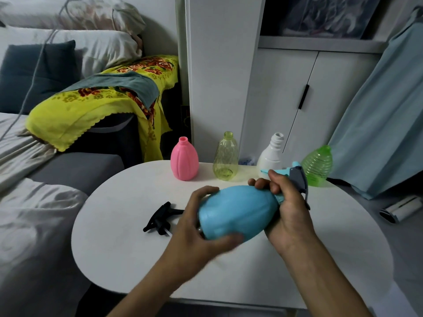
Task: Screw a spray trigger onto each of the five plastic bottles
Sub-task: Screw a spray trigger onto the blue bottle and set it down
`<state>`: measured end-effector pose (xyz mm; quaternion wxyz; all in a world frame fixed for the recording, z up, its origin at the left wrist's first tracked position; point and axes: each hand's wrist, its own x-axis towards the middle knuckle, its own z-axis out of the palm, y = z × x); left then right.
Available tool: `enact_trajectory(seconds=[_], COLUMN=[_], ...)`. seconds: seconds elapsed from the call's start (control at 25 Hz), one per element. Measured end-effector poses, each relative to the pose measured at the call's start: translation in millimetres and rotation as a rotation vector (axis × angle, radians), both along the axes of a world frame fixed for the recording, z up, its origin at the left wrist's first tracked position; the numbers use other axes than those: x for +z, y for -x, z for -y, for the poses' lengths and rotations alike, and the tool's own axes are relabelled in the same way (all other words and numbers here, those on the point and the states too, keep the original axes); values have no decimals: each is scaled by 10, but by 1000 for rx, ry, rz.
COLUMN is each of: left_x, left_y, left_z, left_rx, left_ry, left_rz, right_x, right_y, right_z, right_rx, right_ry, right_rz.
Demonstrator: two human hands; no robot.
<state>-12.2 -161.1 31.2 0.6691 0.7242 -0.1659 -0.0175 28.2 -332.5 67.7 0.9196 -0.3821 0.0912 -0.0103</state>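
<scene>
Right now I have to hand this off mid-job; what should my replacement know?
Left hand grips the blue bottle's body, held tilted above the table.
Right hand is closed around the neck and the blue-grey trigger, apparently mid-screw; seating is not visible.
Pink bottle, yellow bottle, white bottle and green bottle stand at the table's far edge, all without triggers.
One black trigger lies on the table; no others are visible.
Left: finish this one, then the other four.
</scene>
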Motion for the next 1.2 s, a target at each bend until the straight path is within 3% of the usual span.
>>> enact_trajectory(seconds=[0.08, 0.16, 0.2, 0.36, 0.52, 0.72, 0.88, 0.96, 1.04, 1.12, 1.2], left_x=[-47, -43, -28, 37, 78, 91, 64, 66, 64, -4, -105], left_y=[-5, 12, 13, 11, -46, -30, -23, -40, -33, 15, 55], left_z=[-32, -64, -78, -54, -138, -73, -60, -96, -111, -36, 83], left_rx=[-20, -120, -132, 85, -164, -26, 25, 19, 48, 91, 146], left_ry=[134, -1, 11, 11, 222, 98, 55, -45, -370, -664, -653], left_rz=[-118, -45, -100, 7, -408, -133, -68, -48, 25, 152, 174], right_x=[7, -1, -2, 34, 38, 90, 66, 55, -4, -74, -102], right_y=[-7, 10, 19, 32, 75, 56, 38, 29, 15, 56, 149], right_z=[5, -2, -13, -5, -9, 1, -5, 15, -2, -139, -333], right_rx=[2, 25, 39, 56, 133, 76, 75, 73, -14, -125, -156], right_ry=[-17, 0, 12, 3, 27, 23, 38, 67, 183, 436, 668], right_rz=[6, 25, 33, 58, 79, 8, -20, -40, -79, -59, 0])
